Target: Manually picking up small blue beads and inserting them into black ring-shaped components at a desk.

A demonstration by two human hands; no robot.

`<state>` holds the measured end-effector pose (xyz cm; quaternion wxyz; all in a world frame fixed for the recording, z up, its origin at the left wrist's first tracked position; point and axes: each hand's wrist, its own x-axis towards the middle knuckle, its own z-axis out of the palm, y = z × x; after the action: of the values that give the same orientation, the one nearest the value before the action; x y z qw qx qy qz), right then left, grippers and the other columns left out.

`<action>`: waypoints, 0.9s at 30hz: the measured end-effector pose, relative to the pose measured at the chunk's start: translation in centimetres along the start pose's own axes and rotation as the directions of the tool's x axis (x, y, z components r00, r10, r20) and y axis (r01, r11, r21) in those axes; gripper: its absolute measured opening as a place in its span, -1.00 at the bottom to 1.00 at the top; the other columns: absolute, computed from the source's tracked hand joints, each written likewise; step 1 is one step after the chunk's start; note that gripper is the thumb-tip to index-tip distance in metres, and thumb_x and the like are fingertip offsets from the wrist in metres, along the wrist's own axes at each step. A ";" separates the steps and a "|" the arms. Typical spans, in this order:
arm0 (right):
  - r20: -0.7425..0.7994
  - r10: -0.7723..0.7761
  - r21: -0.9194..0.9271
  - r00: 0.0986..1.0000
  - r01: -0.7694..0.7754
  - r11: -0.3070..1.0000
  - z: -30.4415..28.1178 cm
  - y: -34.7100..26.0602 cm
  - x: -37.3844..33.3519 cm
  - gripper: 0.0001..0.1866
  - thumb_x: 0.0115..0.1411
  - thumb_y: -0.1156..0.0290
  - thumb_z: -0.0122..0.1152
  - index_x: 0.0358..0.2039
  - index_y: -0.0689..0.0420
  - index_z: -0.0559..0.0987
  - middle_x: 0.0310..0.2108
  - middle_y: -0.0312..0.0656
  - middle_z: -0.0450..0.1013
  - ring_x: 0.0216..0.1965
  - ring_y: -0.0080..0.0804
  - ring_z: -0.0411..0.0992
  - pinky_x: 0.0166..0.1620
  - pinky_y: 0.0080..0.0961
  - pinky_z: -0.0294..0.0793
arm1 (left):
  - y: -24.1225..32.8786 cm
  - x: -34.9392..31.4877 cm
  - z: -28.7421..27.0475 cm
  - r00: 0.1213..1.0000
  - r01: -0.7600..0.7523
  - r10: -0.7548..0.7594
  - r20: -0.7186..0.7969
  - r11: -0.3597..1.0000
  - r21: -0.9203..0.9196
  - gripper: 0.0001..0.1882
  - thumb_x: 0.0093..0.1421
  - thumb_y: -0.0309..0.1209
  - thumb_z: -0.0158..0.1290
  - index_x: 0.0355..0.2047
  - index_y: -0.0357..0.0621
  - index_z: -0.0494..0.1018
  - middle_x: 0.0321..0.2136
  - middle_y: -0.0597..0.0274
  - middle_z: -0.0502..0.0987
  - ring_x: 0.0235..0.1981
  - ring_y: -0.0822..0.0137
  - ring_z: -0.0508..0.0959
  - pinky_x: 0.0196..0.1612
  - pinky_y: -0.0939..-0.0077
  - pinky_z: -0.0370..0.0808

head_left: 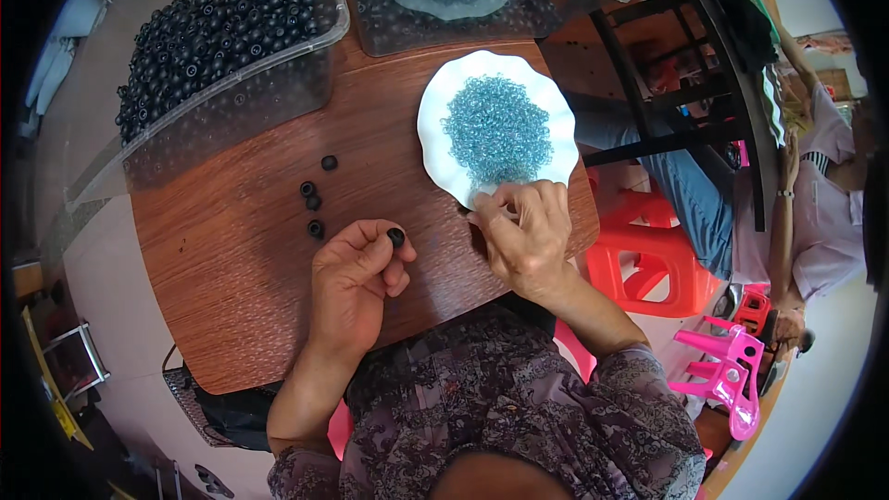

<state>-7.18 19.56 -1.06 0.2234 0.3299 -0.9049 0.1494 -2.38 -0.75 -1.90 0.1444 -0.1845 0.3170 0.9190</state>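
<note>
My left hand (356, 273) is closed over the table, with a small black round piece (396, 238) pinched between thumb and fingers. A hole shows in its upturned face. My right hand (528, 233) is at the near rim of a white wavy-edged plate (433, 134), fingertips drawn together. Whatever those fingertips may hold is too small to make out. Heaped on the plate are many tiny clear bluish pieces (495, 125), ring-like in look. Several loose black pieces (315, 229) like the held one lie on the wood beyond my left hand.
A clear plastic bin (231, 97) full of black pieces stands at the far left of the brown wooden table (231, 259). Another clear bin (444, 23) sits beside it. Red stools (648, 264), a pink stool (727, 366) and another person (820, 176) are at the right.
</note>
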 end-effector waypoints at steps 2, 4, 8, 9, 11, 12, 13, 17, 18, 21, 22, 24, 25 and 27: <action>-0.036 -0.033 -0.023 0.999 0.032 0.999 0.3 -0.1 -0.3 -0.72 -0.14 0.47 0.32 -0.34 0.19 0.56 -0.46 -0.21 0.36 -0.47 -0.34 0.26 -0.38 -0.42 0.17 | 0.0 0.1 0.0 1.000 -0.003 0.003 0.005 1.000 0.003 -0.86 0.19 -0.44 -0.01 -0.33 -0.29 0.39 -0.46 0.15 0.46 -0.59 0.49 0.34 -0.53 0.59 0.23; -0.068 -0.028 -0.025 0.997 0.027 0.999 0.4 -0.3 -0.3 -0.73 -0.16 0.48 0.33 -0.36 0.18 0.55 -0.46 -0.22 0.37 -0.48 -0.33 0.26 -0.38 -0.42 0.17 | 0.0 0.1 -0.1 1.000 -0.001 0.001 0.007 1.000 0.004 -0.86 0.19 -0.44 -0.01 -0.33 -0.29 0.39 -0.46 0.15 0.46 -0.59 0.49 0.34 -0.53 0.59 0.23; -0.065 0.057 0.030 0.996 -0.055 0.998 0.3 -0.4 0.2 -0.74 -0.18 0.50 0.33 -0.39 0.19 0.54 -0.47 -0.22 0.37 -0.48 -0.31 0.27 -0.39 -0.42 0.17 | -0.1 0.2 -0.1 1.000 -0.001 0.001 -0.001 1.000 0.005 -0.86 0.19 -0.44 -0.01 -0.33 -0.29 0.39 -0.46 0.14 0.46 -0.59 0.49 0.34 -0.53 0.59 0.23; -0.060 0.081 0.057 0.995 -0.077 0.995 0.3 -0.4 0.3 -0.75 -0.18 0.50 0.34 -0.40 0.19 0.54 -0.47 -0.21 0.37 -0.47 -0.30 0.27 -0.38 -0.41 0.18 | -0.1 0.1 -0.1 1.000 -0.001 0.001 -0.001 1.000 0.004 -0.86 0.19 -0.44 -0.01 -0.33 -0.29 0.39 -0.46 0.14 0.46 -0.59 0.49 0.34 -0.53 0.59 0.23; -0.054 0.105 0.084 0.993 -0.100 0.991 0.3 -0.4 0.5 -0.76 -0.18 0.50 0.34 -0.42 0.19 0.54 -0.47 -0.21 0.37 -0.47 -0.28 0.28 -0.38 -0.40 0.18 | -0.1 0.1 -0.1 1.000 -0.007 0.007 0.002 1.000 0.003 -0.86 0.19 -0.44 -0.01 -0.33 -0.29 0.39 -0.47 0.14 0.47 -0.59 0.48 0.35 -0.53 0.58 0.23; -0.055 0.123 0.106 0.991 -0.117 0.988 0.4 -0.3 0.5 -0.77 -0.18 0.50 0.34 -0.44 0.19 0.53 -0.47 -0.20 0.36 -0.46 -0.28 0.28 -0.38 -0.39 0.18 | -0.1 0.1 -0.1 1.000 -0.006 0.006 0.001 1.000 0.003 -0.86 0.19 -0.44 -0.01 -0.33 -0.29 0.39 -0.47 0.14 0.47 -0.59 0.48 0.35 -0.53 0.58 0.23; -0.055 0.141 0.128 0.989 -0.133 0.983 0.4 -0.3 0.6 -0.77 -0.19 0.50 0.34 -0.46 0.19 0.52 -0.48 -0.20 0.36 -0.46 -0.27 0.29 -0.38 -0.38 0.18 | -0.1 0.2 -0.1 1.000 -0.005 0.005 0.004 1.000 -0.006 -0.86 0.18 -0.44 0.00 -0.33 -0.28 0.39 -0.47 0.14 0.47 -0.59 0.48 0.35 -0.53 0.58 0.24; -0.028 0.138 0.112 0.990 -0.134 0.985 0.2 -0.5 0.5 -0.78 -0.20 0.51 0.34 -0.47 0.20 0.51 -0.50 -0.20 0.36 -0.45 -0.26 0.29 -0.37 -0.38 0.19 | -0.2 0.3 -0.3 1.000 -0.002 0.002 0.017 1.000 -0.026 -0.86 0.18 -0.44 0.00 -0.33 -0.28 0.39 -0.47 0.13 0.47 -0.59 0.47 0.36 -0.53 0.58 0.24; -0.036 0.138 0.113 0.990 -0.133 0.985 0.1 -0.5 0.4 -0.78 -0.21 0.51 0.34 -0.48 0.20 0.51 -0.50 -0.20 0.37 -0.45 -0.26 0.29 -0.37 -0.38 0.19 | -0.2 0.3 -0.3 1.000 -0.001 0.001 0.017 1.000 -0.027 -0.86 0.18 -0.44 0.00 -0.33 -0.28 0.39 -0.47 0.13 0.47 -0.59 0.47 0.36 -0.53 0.58 0.24; -0.050 0.137 0.123 0.989 -0.130 0.984 0.1 -0.3 0.1 -0.78 -0.22 0.53 0.34 -0.49 0.21 0.52 -0.51 -0.20 0.37 -0.46 -0.27 0.29 -0.38 -0.39 0.19 | -0.2 0.2 -0.3 1.000 -0.004 0.004 0.019 1.000 -0.020 -0.86 0.17 -0.44 0.01 -0.32 -0.28 0.39 -0.46 0.13 0.48 -0.59 0.46 0.36 -0.53 0.58 0.24; -0.057 0.136 0.134 0.989 -0.127 0.983 0.1 -0.3 0.1 -0.78 -0.23 0.54 0.34 -0.50 0.22 0.52 -0.51 -0.20 0.37 -0.46 -0.28 0.29 -0.38 -0.40 0.19 | -0.2 0.2 -0.3 1.000 -0.003 0.004 0.018 1.000 -0.023 -0.86 0.17 -0.45 0.01 -0.32 -0.28 0.39 -0.46 0.12 0.48 -0.59 0.46 0.35 -0.53 0.58 0.23; -0.062 0.135 0.152 0.989 -0.125 0.980 0.0 -0.3 0.1 -0.79 -0.23 0.56 0.34 -0.50 0.23 0.53 -0.51 -0.19 0.38 -0.47 -0.28 0.29 -0.38 -0.41 0.19 | -0.1 0.2 -0.3 1.000 -0.004 0.004 0.018 1.000 -0.025 -0.86 0.17 -0.45 0.01 -0.32 -0.28 0.39 -0.46 0.12 0.47 -0.59 0.47 0.35 -0.53 0.58 0.23; -0.068 0.135 0.170 0.989 -0.122 0.978 0.0 -0.3 0.1 -0.80 -0.23 0.57 0.33 -0.51 0.23 0.53 -0.50 -0.19 0.38 -0.47 -0.28 0.28 -0.39 -0.42 0.20 | -0.1 0.2 -0.3 1.000 -0.006 0.006 0.017 1.000 -0.017 -0.86 0.17 -0.46 0.01 -0.32 -0.29 0.39 -0.46 0.12 0.47 -0.59 0.47 0.34 -0.53 0.58 0.23; -0.088 0.142 0.203 0.986 -0.122 0.972 0.1 -0.3 0.2 -0.82 -0.22 0.60 0.31 -0.50 0.24 0.54 -0.50 -0.18 0.39 -0.48 -0.28 0.30 -0.40 -0.44 0.22 | -0.2 0.2 -0.3 1.000 -0.010 0.010 0.013 1.000 -0.009 -0.86 0.17 -0.46 0.00 -0.32 -0.30 0.39 -0.46 0.11 0.47 -0.60 0.47 0.33 -0.53 0.59 0.22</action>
<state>-7.17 19.18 -1.02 0.2249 0.2816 -0.8931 0.2694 -2.41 -0.76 -2.26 0.1413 -0.1773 0.3129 0.9223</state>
